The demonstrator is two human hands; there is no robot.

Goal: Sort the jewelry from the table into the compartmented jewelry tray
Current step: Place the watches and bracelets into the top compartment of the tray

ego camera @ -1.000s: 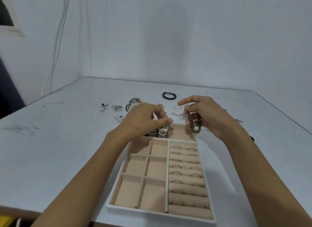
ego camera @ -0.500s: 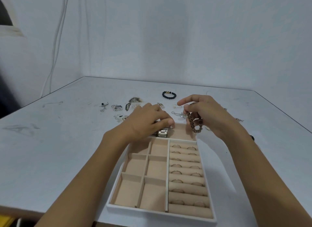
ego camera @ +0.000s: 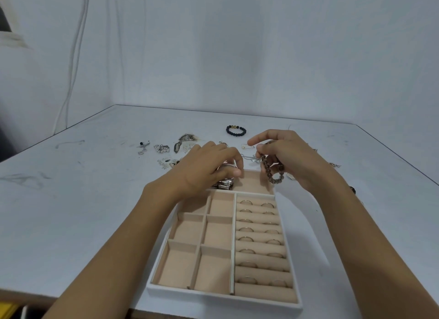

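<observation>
A white jewelry tray (ego camera: 221, 297) with beige compartments lies near the table's front edge; several rings sit in its right-hand ring rolls (ego camera: 260, 238). My left hand (ego camera: 209, 166) hovers over the tray's far left compartment, fingers curled around a silver metal watch (ego camera: 224, 184) that is partly hidden beneath it. My right hand (ego camera: 292, 159) holds a brown beaded bracelet (ego camera: 273, 170) dangling over the tray's far right compartment. A black beaded bracelet (ego camera: 236, 130) lies on the table farther back.
Several small silver pieces and pendants (ego camera: 164, 148) lie scattered on the white table (ego camera: 83, 200) behind the tray's left side. Thin chains (ego camera: 249, 157) lie between my hands, more small items (ego camera: 335, 164) at the right. White walls close the table's back.
My left hand has lowered the watch slightly toward the far left compartment. The brown bracelet in my right hand has dropped a little closer to the tray.
</observation>
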